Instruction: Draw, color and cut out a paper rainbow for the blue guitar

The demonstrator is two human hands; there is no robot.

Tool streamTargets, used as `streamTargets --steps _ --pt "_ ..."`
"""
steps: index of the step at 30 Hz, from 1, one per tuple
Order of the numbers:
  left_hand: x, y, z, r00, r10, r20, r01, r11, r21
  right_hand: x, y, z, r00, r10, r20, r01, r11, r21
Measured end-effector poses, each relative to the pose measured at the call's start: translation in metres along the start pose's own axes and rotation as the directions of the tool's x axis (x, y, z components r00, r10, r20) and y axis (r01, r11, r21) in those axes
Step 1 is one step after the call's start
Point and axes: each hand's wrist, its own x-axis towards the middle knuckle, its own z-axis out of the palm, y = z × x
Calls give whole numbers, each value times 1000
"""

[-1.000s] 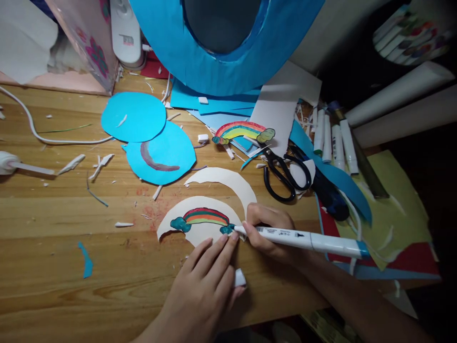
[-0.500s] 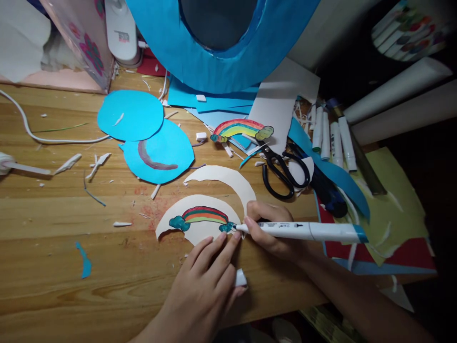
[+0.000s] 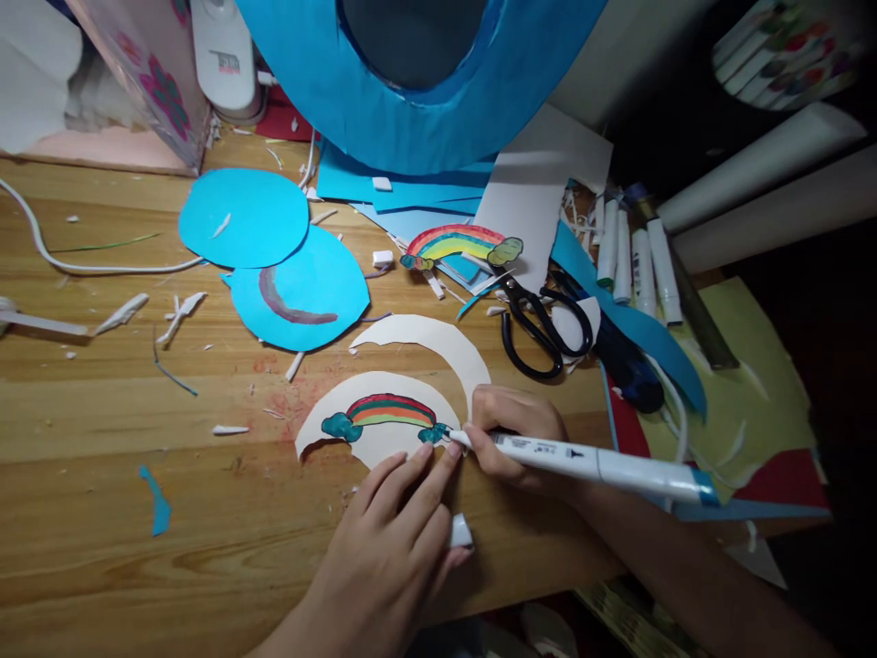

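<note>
My right hand [image 3: 517, 429] pinches a white marker with a teal end [image 3: 582, 461]. Its tip touches a small teal cloud at the right end of a rainbow drawing [image 3: 390, 411], on a cut piece of white paper [image 3: 322, 397]. My left hand [image 3: 394, 539] presses the paper's lower edge with its fingertips, and a white marker cap [image 3: 460, 532] sticks out between its thumb and fingers. Just above lies a curved white paper strip [image 3: 438, 331]. Black-handled scissors [image 3: 541, 320] rest beyond the right hand, near a cut-out rainbow [image 3: 459, 239].
Two blue paper shapes [image 3: 243, 219] overlap at left of centre. A large blue ring [image 3: 425, 128] stands at the back. Several markers [image 3: 644, 274] lie at right beside coloured paper [image 3: 754, 366]. A white cable [image 3: 102, 268] crosses the left side, among paper scraps.
The marker's rear end has swung down a little toward me while its tip stays on the right cloud. My left hand holds its place on the paper. The view has shifted slightly.
</note>
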Motion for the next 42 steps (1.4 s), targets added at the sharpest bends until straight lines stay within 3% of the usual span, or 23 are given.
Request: streamTargets --steps 3,11,16,23,42 --pt "0 0 -1 1000 7 8 -7 1000 -7 -4 3 2 995 -99 6 99 994 -38" --pt "2 2 0 1000 -16 -5 16 1000 -12 -7 7 1 977 -204 63 209 974 -88" --pt "1 2 2 1000 0 -16 0 1000 4 -7 5 1 976 -195 93 204 974 -99" --pt "2 3 1 1000 -7 -14 7 1000 6 -6 7 4 968 -245 49 249 964 -90" --pt "2 2 0 1000 -1 -12 1 1000 0 -8 9 3 971 -238 6 236 963 -129"
